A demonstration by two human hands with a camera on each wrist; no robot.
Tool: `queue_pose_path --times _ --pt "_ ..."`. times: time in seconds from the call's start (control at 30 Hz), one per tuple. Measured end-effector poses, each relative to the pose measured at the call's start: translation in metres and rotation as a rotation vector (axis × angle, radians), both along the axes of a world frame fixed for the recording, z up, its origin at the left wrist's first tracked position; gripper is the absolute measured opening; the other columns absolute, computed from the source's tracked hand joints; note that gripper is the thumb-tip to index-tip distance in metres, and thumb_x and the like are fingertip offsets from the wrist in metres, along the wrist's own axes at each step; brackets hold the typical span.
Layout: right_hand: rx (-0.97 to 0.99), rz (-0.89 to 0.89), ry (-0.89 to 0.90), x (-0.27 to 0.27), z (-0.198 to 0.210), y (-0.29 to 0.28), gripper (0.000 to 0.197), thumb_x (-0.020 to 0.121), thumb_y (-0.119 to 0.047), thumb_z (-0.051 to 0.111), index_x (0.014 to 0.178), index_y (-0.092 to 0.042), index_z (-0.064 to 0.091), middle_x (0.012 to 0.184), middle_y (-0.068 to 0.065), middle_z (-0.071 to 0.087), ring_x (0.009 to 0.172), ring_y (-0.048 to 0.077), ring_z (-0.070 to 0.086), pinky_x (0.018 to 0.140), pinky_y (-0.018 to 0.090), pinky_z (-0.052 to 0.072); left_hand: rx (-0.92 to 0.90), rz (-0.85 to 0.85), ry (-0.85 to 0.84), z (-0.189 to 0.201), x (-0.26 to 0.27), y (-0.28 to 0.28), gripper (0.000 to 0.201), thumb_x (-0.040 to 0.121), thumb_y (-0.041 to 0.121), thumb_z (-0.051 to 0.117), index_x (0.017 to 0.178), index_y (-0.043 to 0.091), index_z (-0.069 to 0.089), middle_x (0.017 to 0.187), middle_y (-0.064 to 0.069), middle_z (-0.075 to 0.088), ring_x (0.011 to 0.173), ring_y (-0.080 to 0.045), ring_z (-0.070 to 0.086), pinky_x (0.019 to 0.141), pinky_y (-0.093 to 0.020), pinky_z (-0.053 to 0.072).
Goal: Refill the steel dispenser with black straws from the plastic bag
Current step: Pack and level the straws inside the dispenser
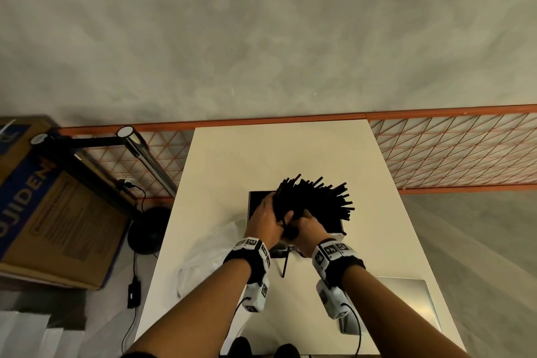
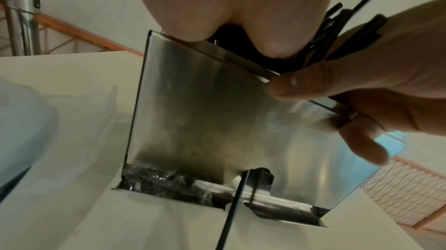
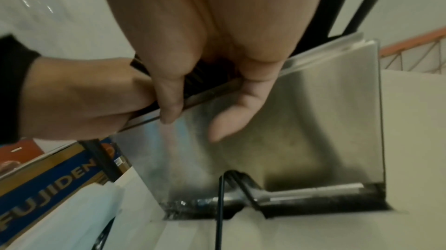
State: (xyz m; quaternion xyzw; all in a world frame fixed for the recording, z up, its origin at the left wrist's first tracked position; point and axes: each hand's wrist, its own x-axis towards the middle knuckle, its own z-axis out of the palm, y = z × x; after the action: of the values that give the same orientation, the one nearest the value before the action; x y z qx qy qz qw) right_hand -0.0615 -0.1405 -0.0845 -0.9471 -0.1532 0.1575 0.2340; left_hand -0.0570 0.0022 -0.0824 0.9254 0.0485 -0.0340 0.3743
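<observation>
Straws: bundle of black straws [image 1: 312, 200] held over the open top of the steel dispenser [image 1: 255, 200], tips fanning out up and to the right, lower ends down at the dispenser's mouth.
Dispenser: upright on the white table [image 1: 377, 227], near its middle; brushed front wall faces the wrist cameras.
Loose straw: single straw [image 1: 285, 261] leaning out of the slot at the dispenser's foot onto the table.
Left hand: left hand [image 1: 266, 219] wrapped around the bundle's left side, fingers curled on the straws.
Right hand: right hand [image 1: 309, 227] clasping the bundle from the right, thumb lying over the dispenser's top edge.
Bag: crumpled plastic bag [image 1: 203, 259] on the table, just left of the dispenser.
Surroundings: cardboard box [image 1: 49, 212] on the floor far left; orange mesh fence [image 1: 453, 151] behind the table.
</observation>
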Motion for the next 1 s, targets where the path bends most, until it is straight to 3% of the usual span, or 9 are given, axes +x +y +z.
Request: queue_pose_path --times 0.07,0.17,0.33,0.5,0.57,0.67,0.73,0.9,1.0 --pt "0.05 -0.003 -0.039 -0.001 0.014 -0.006 0.029 0.092 -0.044 0.057 0.107 -0.025 0.072 0.1 0.001 0.07 0.104 0.023 0.057 0.086 0.034 0.052 -0.002 -0.002 0.008 0.001 0.001 0.0 0.065 0.092 0.047 0.068 0.146 0.022 0.042 0.137 -0.005 0.06 0.121 -0.027 0.061 0.093 -0.037 0.053" --pt "0.18 -0.159 -0.104 -0.002 0.034 -0.019 0.022 0.09 -0.031 0.066 0.089 -0.011 0.076 0.092 0.005 0.064 0.082 0.023 0.061 0.071 0.027 0.045 -0.005 -0.005 -0.005 0.001 0.0 0.001 0.066 0.089 0.041 0.071 0.146 0.023 0.043 0.139 -0.003 0.06 0.123 -0.025 0.06 0.097 -0.038 0.052" --pt "0.387 -0.359 -0.11 -0.001 0.054 -0.026 0.025 0.089 -0.024 0.065 0.068 -0.01 0.065 0.065 0.002 0.067 0.059 0.021 0.065 0.061 0.04 0.055 -0.033 -0.042 -0.03 -0.002 0.0 0.002 0.068 0.086 0.046 0.072 0.146 0.028 0.044 0.142 0.004 0.056 0.125 -0.018 0.059 0.1 -0.039 0.052" --pt "0.598 -0.561 0.076 0.011 0.069 -0.027 0.026 0.089 -0.026 0.06 0.072 -0.009 0.07 0.059 0.005 0.071 0.052 0.018 0.07 0.06 0.04 0.06 -0.084 -0.094 0.015 -0.005 0.001 0.008 0.079 0.077 0.049 0.069 0.148 0.035 0.039 0.144 0.008 0.054 0.128 -0.015 0.057 0.105 -0.042 0.051" --pt "0.641 -0.634 0.096 0.017 0.071 -0.029 0.023 0.086 -0.027 0.062 0.073 -0.011 0.071 0.061 0.005 0.072 0.055 0.022 0.071 0.062 0.043 0.06 -0.101 -0.1 0.029 -0.004 0.001 0.009 0.08 0.077 0.044 0.071 0.149 0.034 0.037 0.145 0.007 0.053 0.13 -0.015 0.055 0.108 -0.042 0.049" --pt "0.703 -0.711 0.166 0.02 0.078 -0.03 0.02 0.088 -0.016 0.063 0.074 -0.004 0.071 0.063 0.011 0.072 0.052 0.026 0.07 0.055 0.041 0.06 -0.118 -0.118 0.02 -0.003 0.001 0.011 0.081 0.079 0.034 0.073 0.15 0.033 0.036 0.148 0.007 0.05 0.133 -0.014 0.052 0.111 -0.039 0.046" --pt "0.651 -0.706 0.149 0.022 0.074 -0.031 0.02 0.087 -0.017 0.063 0.072 -0.007 0.071 0.064 0.009 0.072 0.052 0.02 0.07 0.054 0.034 0.06 -0.115 -0.13 0.013 -0.004 0.0 0.011 0.083 0.077 0.032 0.074 0.151 0.033 0.036 0.149 0.008 0.049 0.134 -0.013 0.052 0.111 -0.038 0.046" --pt "0.435 -0.563 0.139 0.02 0.06 -0.03 0.021 0.086 -0.033 0.063 0.088 -0.014 0.072 0.075 0.006 0.073 0.064 0.022 0.071 0.062 0.04 0.061 -0.057 -0.093 -0.022 -0.007 0.0 0.009 0.073 0.085 0.022 0.074 0.15 0.025 0.041 0.146 0.004 0.054 0.129 -0.019 0.056 0.107 -0.035 0.048" --pt "0.47 -0.578 0.08 0.014 0.057 -0.034 0.016 0.083 -0.029 0.069 0.095 -0.02 0.068 0.078 0.002 0.072 0.06 0.021 0.07 0.052 0.04 0.06 -0.051 -0.066 -0.032 -0.005 0.001 0.009 0.065 0.088 0.021 0.073 0.147 0.023 0.045 0.138 0.002 0.06 0.124 -0.021 0.059 0.103 -0.031 0.048"
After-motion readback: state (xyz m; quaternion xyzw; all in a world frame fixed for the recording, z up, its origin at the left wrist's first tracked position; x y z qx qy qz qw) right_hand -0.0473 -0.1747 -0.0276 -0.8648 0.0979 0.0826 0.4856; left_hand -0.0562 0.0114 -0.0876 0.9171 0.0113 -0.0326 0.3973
